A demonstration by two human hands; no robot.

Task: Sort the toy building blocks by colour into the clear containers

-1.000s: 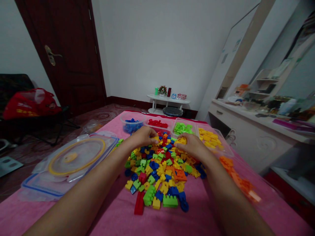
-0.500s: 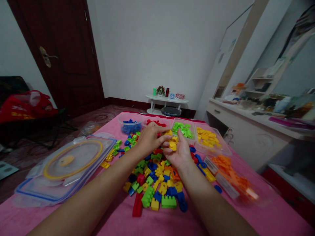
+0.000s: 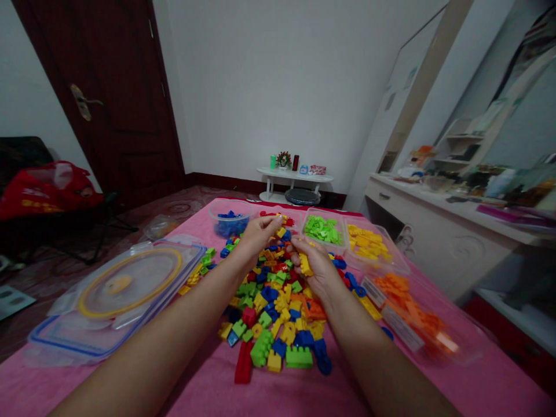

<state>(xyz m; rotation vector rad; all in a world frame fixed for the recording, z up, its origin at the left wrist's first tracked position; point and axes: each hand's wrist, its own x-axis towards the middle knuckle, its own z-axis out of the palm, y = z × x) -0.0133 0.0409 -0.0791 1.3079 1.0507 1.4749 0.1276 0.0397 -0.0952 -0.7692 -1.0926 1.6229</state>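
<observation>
A heap of mixed plastic bricks (image 3: 278,313) lies on the pink cloth (image 3: 208,382). My left hand (image 3: 256,234) hovers over the far part of the heap and pinches a small yellow brick (image 3: 281,231) between its fingertips. My right hand (image 3: 315,269) is beside it, palm turned up and fingers curled round several yellow bricks (image 3: 304,263). Behind the heap stand clear tubs: blue bricks (image 3: 229,223), red bricks (image 3: 278,218), green bricks (image 3: 322,229), yellow bricks (image 3: 367,241), and an orange-brick tub (image 3: 408,307) at the right.
Clear lids (image 3: 117,289) with blue and yellow rims lie stacked at the left on the cloth. A white dresser (image 3: 438,231) stands close on the right. A small white table (image 3: 295,182) and a dark door (image 3: 113,98) are behind; a red bag (image 3: 47,188) rests at far left.
My hands have risen from the heap and drawn together. The right hand turned palm up holding yellow bricks; the left hand's fingers now pinch one yellow brick next to it.
</observation>
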